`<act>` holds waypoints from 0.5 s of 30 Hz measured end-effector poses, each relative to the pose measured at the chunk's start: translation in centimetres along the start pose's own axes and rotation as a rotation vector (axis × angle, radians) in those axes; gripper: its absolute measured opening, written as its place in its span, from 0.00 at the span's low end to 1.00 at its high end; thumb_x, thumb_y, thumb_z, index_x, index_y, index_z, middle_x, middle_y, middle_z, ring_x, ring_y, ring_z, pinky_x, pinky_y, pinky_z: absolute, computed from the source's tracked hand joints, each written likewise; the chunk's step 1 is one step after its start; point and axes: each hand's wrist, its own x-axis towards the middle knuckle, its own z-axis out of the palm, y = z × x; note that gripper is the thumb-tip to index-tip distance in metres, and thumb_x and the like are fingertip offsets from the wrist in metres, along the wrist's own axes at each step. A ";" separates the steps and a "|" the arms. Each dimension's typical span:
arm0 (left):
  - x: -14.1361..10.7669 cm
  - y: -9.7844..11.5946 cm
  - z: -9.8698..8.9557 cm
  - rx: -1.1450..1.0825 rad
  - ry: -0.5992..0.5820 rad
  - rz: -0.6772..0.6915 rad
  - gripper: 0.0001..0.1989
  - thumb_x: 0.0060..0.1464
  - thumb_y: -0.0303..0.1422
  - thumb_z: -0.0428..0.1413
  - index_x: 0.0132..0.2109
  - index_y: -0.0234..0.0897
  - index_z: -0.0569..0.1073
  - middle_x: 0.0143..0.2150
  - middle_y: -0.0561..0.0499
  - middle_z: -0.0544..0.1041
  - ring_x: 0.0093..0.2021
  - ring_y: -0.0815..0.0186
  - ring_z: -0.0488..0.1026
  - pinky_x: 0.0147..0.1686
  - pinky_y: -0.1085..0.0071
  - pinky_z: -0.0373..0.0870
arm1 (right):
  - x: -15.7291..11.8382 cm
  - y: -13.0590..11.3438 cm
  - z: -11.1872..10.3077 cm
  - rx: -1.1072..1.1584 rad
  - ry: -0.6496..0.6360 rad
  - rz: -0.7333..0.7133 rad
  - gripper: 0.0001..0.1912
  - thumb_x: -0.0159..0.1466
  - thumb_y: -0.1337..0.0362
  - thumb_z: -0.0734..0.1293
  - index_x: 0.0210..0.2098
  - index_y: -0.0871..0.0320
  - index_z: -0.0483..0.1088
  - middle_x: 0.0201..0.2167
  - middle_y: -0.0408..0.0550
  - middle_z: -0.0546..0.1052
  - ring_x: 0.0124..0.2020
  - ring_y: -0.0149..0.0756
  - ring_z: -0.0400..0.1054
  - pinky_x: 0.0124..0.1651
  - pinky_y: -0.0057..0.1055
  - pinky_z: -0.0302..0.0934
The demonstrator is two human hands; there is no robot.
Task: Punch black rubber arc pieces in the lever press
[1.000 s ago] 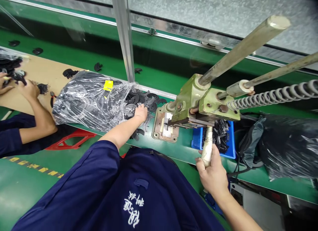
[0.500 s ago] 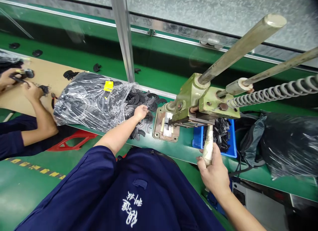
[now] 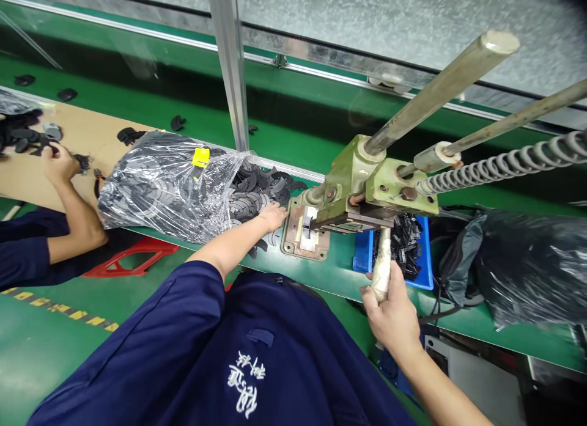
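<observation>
Passable along the near edge of the worktop (image 3: 342, 268), between base plate (image 3: 296, 233) and blue bin (image 3: 362, 255). Blocked toward the far edge by the press head (image 3: 351, 187), leftward by loose black parts (image 3: 257, 184) and plastic bag (image 3: 160, 190), near the bin's left end by the handle (image 3: 382, 270).

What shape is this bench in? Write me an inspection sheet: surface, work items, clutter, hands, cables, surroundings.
Surface: green tabletop, partly covered.
Work items: green press on its base plate; curved black parts at the right end of a clear bag; blue bin holding small black pieces.
Clutter: loose dark pieces beyond the clear bag; gray bag and black plastic bag right of the bin.
Hands: right hand wrapped around the white handle; left hand at the base plate's left edge, whether holding anything unclear.
Cables: dark cord or strap near the gray bag; cannot tell which.
Surroundings: co-worker's hand above a tan board; yellow-and-black floor stripe.
</observation>
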 end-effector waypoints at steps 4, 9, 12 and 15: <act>0.4 0.8 -1.4 0.084 -0.030 -0.072 0.16 0.54 0.29 0.55 0.50 0.34 0.75 0.52 0.39 0.70 0.55 0.53 0.61 0.52 0.64 0.60 | 0.0 0.1 0.0 0.007 -0.003 -0.003 0.39 0.59 0.55 0.60 0.67 0.57 0.47 0.46 0.50 0.78 0.36 0.46 0.74 0.38 0.37 0.64; -0.4 1.0 -3.0 -0.002 0.062 -0.174 0.14 0.60 0.33 0.50 0.43 0.33 0.78 0.49 0.40 0.72 0.49 0.56 0.69 0.44 0.67 0.65 | 0.0 0.1 0.0 -0.006 -0.008 0.005 0.39 0.59 0.55 0.60 0.67 0.57 0.47 0.46 0.50 0.78 0.37 0.47 0.73 0.39 0.39 0.64; -1.2 0.7 -3.2 -0.101 0.098 -0.208 0.17 0.62 0.40 0.47 0.44 0.36 0.77 0.43 0.42 0.76 0.43 0.58 0.73 0.40 0.68 0.66 | 0.1 0.2 0.0 -0.009 -0.007 0.005 0.39 0.59 0.54 0.60 0.67 0.57 0.47 0.46 0.50 0.78 0.37 0.48 0.73 0.39 0.40 0.64; -1.9 0.5 -2.9 -0.150 0.155 -0.229 0.19 0.62 0.43 0.45 0.45 0.39 0.77 0.39 0.43 0.78 0.42 0.57 0.75 0.41 0.67 0.66 | 0.1 0.2 0.0 -0.011 0.009 -0.013 0.39 0.59 0.54 0.60 0.67 0.57 0.47 0.46 0.50 0.78 0.37 0.48 0.73 0.39 0.40 0.65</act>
